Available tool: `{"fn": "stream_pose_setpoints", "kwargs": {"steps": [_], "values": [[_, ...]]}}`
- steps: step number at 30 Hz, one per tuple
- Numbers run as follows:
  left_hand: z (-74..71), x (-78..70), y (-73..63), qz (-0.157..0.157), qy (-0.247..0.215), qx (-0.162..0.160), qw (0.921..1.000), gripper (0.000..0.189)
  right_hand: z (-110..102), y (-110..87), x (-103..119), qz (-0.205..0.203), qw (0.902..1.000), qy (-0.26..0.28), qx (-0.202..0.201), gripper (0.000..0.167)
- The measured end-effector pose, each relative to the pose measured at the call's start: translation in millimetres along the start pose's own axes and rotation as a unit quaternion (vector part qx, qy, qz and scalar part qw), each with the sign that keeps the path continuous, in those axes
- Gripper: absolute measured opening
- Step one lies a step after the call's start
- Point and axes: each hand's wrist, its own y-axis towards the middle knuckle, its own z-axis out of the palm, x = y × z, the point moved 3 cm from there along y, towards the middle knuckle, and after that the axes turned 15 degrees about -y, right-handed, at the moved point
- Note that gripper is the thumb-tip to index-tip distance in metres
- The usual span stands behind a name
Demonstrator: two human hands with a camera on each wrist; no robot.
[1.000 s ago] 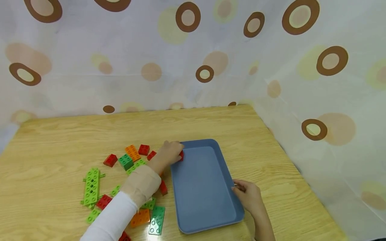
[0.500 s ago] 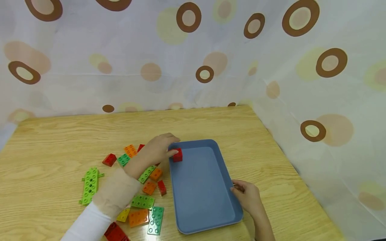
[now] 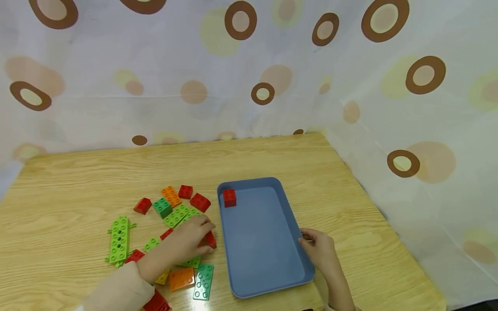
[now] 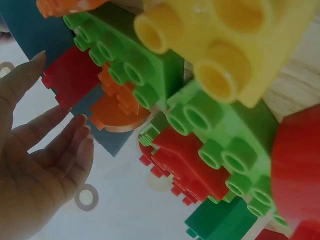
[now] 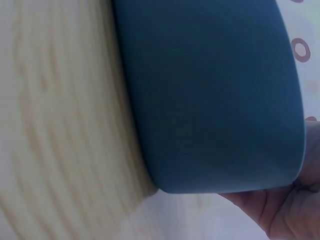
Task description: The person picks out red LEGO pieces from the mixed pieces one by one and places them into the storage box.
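Observation:
My left hand (image 3: pixel 186 239) hovers at the right side of a pile of toy bricks, its thumb and fingers spread either side of a small red brick (image 3: pixel 210 239). In the left wrist view, the fingertips are right by that red brick (image 4: pixel 75 75), with a round-ended orange brick (image 4: pixel 115 112) beside it. A blue-grey tray (image 3: pixel 264 242) stands right of the pile, with one red brick (image 3: pixel 229 198) in its far left corner. At the tray's right side, my right hand (image 3: pixel 320 250) pinches the rim; the right wrist view has this hand (image 5: pixel 295 210) behind the tray wall.
Left of the tray lie several red, orange, green and yellow bricks, among them a green plate (image 3: pixel 203 281) and an orange brick (image 3: pixel 181 278). A long lime-green wheel base (image 3: pixel 118 239) lies furthest left. A patterned cloth (image 3: pixel 194 116) hangs behind the wooden table (image 3: pixel 97 172).
The left hand has let go of a red brick in the tray's far left corner, then moved back left and nearer over the pile. The right hand has stayed at the rim.

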Motion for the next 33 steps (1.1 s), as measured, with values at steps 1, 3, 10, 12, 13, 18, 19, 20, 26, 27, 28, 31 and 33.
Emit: {"fn": "stream_pose_setpoints", "kwargs": {"steps": [1, 3, 10, 12, 13, 18, 19, 20, 26, 27, 28, 31, 33], "values": [[1.9, -0.5, 0.7, 0.005, 0.007, -0.007, 0.9999, 0.042, 0, 0.0, 0, 0.0, 1.0, -0.001, 0.0, 0.026], [4.8, -1.0, 2.6, 0.006, 0.013, -0.01, 0.9998, 0.039, 1, -0.2, 0, 0.001, 1.0, -0.001, 0.002, 0.026], [7.1, -3.1, 9.8, -0.013, -0.019, 0.033, 0.9992, 0.02, 0, -1.8, -1, 0.009, 0.9999, -0.004, 0.005, 0.027], [6.0, -4.4, 11.4, -0.012, -0.023, 0.033, 0.9991, 0.017, -1, -2.1, -1, 0.011, 0.9999, -0.005, 0.006, 0.027], [5.1, -5.2, 12.3, -0.011, -0.022, 0.031, 0.9992, 0.016, -1, -2.3, -2, 0.011, 0.9999, -0.006, 0.006, 0.027], [-7.5, -12.2, 18.9, -0.01, -0.016, 0.022, 0.9996, 0.021, -2, -3.1, -2, 0.013, 0.9999, -0.008, 0.006, 0.027], [-11.0, -14.0, 20.9, -0.006, -0.012, 0.016, 0.9998, 0.023, -2, -3.1, -1, 0.012, 0.9999, -0.01, 0.005, 0.027], [-14.9, -15.8, 23.5, 0.001, -0.011, 0.009, 0.9999, 0.024, -3, -3.1, -1, 0.011, 0.9999, -0.011, 0.004, 0.027], [-33.4, -27.3, 51.3, 0.055, -0.001, -0.032, 0.998, 0.027, -4, -3.0, -1, 0.004, 0.9998, -0.018, 0.0, 0.027], [-34.7, -28.3, 58.0, 0.057, 0.0, -0.029, 0.998, 0.028, -4, -3.1, -1, 0.004, 0.9998, -0.018, -0.001, 0.026], [-35.7, -29.0, 65.1, 0.057, 0.001, -0.025, 0.9981, 0.028, -4, -3.0, -1, 0.004, 0.9998, -0.018, -0.001, 0.026], [-36.6, -26.7, 87.3, 0.05, -0.01, -0.001, 0.9987, 0.03, -2, -2.6, 1, 0.0, 0.9999, -0.013, -0.004, 0.026], [-36.3, -20.3, 98.9, 0.033, -0.022, 0.009, 0.9992, 0.031, 1, -1.5, 4, -0.005, 1.0, -0.006, -0.002, 0.026]]}}
